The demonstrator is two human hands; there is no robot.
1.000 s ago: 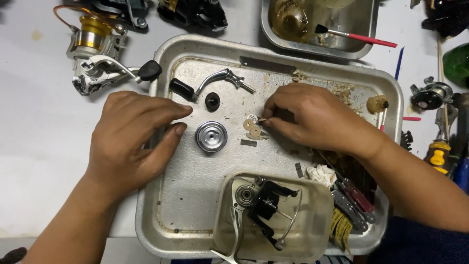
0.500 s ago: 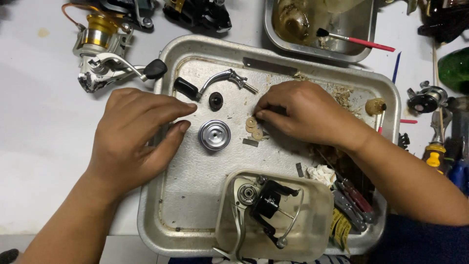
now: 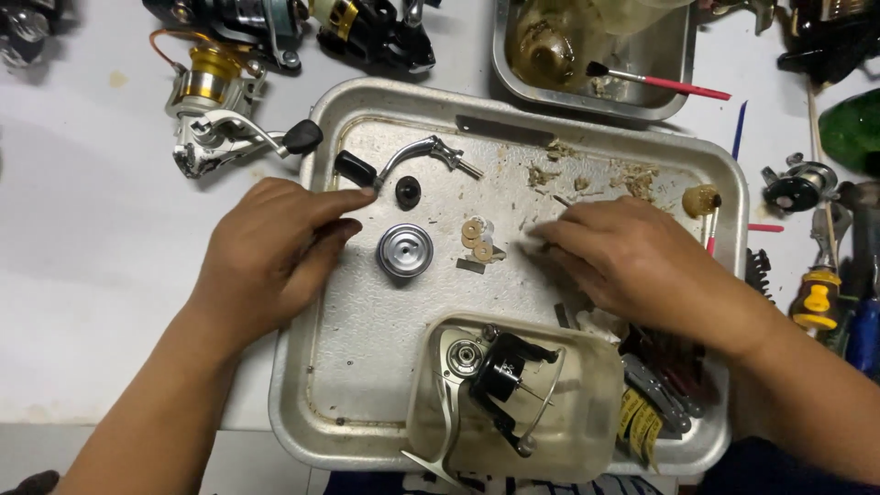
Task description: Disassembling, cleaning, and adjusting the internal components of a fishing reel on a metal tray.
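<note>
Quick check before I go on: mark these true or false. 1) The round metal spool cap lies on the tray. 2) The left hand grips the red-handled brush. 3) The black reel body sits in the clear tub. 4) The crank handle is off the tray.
1) True: the spool cap lies on the tray.
2) False: the left hand rests flat; the brush lies in the upper pan.
3) True: the reel body is in the tub.
4) False: the crank handle lies on the tray.
</note>
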